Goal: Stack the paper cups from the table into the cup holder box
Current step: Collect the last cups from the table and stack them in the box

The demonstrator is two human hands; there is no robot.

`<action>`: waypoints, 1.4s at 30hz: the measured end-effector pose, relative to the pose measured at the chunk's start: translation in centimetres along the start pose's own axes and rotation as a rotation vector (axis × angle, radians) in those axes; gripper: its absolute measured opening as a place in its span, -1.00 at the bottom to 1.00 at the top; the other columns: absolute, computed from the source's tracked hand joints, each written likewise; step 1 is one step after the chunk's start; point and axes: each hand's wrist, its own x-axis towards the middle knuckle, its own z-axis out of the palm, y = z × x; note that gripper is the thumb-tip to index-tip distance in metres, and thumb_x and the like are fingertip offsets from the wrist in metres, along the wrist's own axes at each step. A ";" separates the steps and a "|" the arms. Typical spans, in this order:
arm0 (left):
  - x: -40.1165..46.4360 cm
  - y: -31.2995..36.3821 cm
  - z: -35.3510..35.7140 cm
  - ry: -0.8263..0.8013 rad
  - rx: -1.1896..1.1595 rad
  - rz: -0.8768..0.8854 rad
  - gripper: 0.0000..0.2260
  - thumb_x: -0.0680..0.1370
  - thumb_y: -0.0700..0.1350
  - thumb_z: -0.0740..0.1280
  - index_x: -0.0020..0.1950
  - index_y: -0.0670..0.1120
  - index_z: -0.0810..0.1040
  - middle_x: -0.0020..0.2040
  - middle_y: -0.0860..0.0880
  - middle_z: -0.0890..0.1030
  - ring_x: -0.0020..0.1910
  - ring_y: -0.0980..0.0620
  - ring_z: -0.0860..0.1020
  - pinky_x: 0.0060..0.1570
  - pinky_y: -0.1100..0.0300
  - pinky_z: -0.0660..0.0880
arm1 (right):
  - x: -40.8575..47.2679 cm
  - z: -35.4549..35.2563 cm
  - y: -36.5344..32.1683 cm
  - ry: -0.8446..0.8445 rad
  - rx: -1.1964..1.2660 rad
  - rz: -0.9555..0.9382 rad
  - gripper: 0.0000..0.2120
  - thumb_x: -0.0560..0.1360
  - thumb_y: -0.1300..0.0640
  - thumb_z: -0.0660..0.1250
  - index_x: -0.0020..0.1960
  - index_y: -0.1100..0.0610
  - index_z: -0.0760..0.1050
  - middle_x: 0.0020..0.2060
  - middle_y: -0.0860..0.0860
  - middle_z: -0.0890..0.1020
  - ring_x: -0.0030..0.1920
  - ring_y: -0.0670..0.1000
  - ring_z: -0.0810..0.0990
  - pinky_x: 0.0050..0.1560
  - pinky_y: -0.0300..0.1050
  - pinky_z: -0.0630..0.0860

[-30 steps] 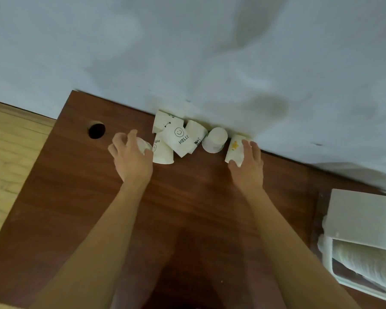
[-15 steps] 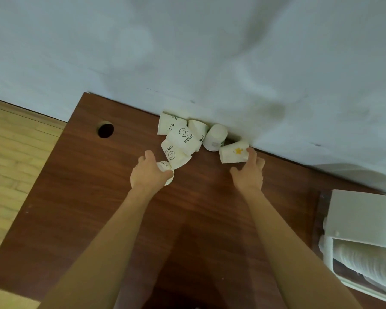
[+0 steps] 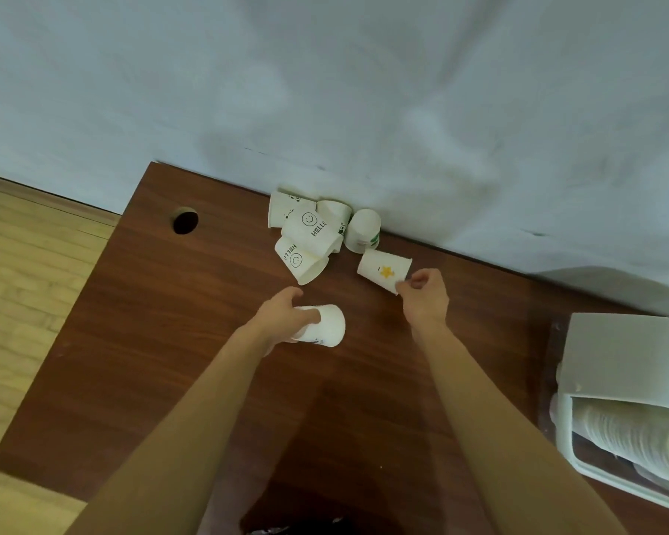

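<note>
1. The left hand (image 3: 282, 318) holds a white paper cup (image 3: 323, 326). Its fingers are curled round the cup's open end, and the cup's bottom sticks out toward the right hand.
2. The right hand (image 3: 425, 299) pinches the rim of a star cup (image 3: 383, 270). The thumb and fingers are bent tight on the rim. The cup lies on its side and reaches away from the hand, toward the wall.
3. The two hands are near each other but apart, with bare brown table (image 3: 132, 341) between them.
4. Just past the left hand's fingers, a little pile of cups (image 3: 309, 233) lies against the wall. Two of them have a smiley face and the word HELLO.
5. One plain cup (image 3: 362, 229) in that pile is just past the star cup, very close to it.
6. The cup holder box (image 3: 626, 361) sits well off to the right of the right hand, at the table's edge. A long stack of cups (image 3: 634, 434) lies inside it.
7. A round hole (image 3: 185, 222) in the table is far to the left of the left hand.
8. A pale wall (image 3: 325, 90) stands behind the cups.
</note>
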 end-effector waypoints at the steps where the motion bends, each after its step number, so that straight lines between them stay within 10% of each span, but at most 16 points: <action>1: -0.1 0.2 0.2 -0.020 -0.061 0.001 -0.43 0.45 0.00 0.40 0.43 -0.02 0.35 0.30 -0.07 0.45 0.18 -0.09 0.49 0.12 -0.02 0.57 | -0.2 -0.1 0.3 -0.037 0.002 -0.002 -0.78 0.51 0.18 0.40 0.11 0.04 0.45 0.00 -0.03 0.57 -0.05 -0.05 0.54 -0.14 -0.19 0.46; 9: -2.7 1.5 2.2 -0.129 -0.370 0.132 -0.71 0.50 -0.05 0.43 0.19 -0.06 0.55 0.16 -0.06 0.61 0.12 0.00 0.60 0.15 0.05 0.57 | -5.6 -3.5 1.9 -0.085 -0.078 -0.161 -0.77 0.55 0.18 0.32 0.19 0.05 0.56 0.03 -0.09 0.58 0.02 -0.10 0.54 -0.05 -0.23 0.47; 21: -11.9 4.3 10.8 -0.356 0.110 0.465 -0.30 0.36 -0.03 0.49 0.40 0.30 0.25 0.23 0.10 0.45 0.18 0.04 0.50 0.14 -0.02 0.56 | -14.0 -13.1 6.5 0.090 -0.100 -0.465 -0.84 0.56 0.18 0.34 0.13 0.03 0.54 -0.01 -0.15 0.57 -0.05 -0.17 0.56 -0.10 -0.42 0.44; 30: -16.7 5.1 18.3 0.041 0.313 0.673 -0.86 0.55 -0.01 0.36 0.09 0.04 0.51 0.15 0.04 0.50 0.05 0.10 0.48 -0.02 0.23 0.41 | -16.3 -21.7 13.7 0.309 -0.071 -0.533 -0.84 0.53 0.20 0.38 0.11 0.11 0.54 0.01 -0.05 0.60 -0.03 -0.08 0.58 -0.09 -0.33 0.51; 42: -23.5 6.1 33.5 0.498 0.437 0.828 -0.89 0.53 -0.04 0.40 0.00 -0.04 0.65 0.20 0.08 0.38 0.28 0.07 0.22 0.08 0.27 0.27 | -15.0 -34.7 23.8 0.199 -0.167 -0.692 -0.97 0.53 0.14 0.35 -0.05 0.03 0.51 -0.13 -0.16 0.53 -0.06 -0.06 0.52 -0.11 -0.14 0.50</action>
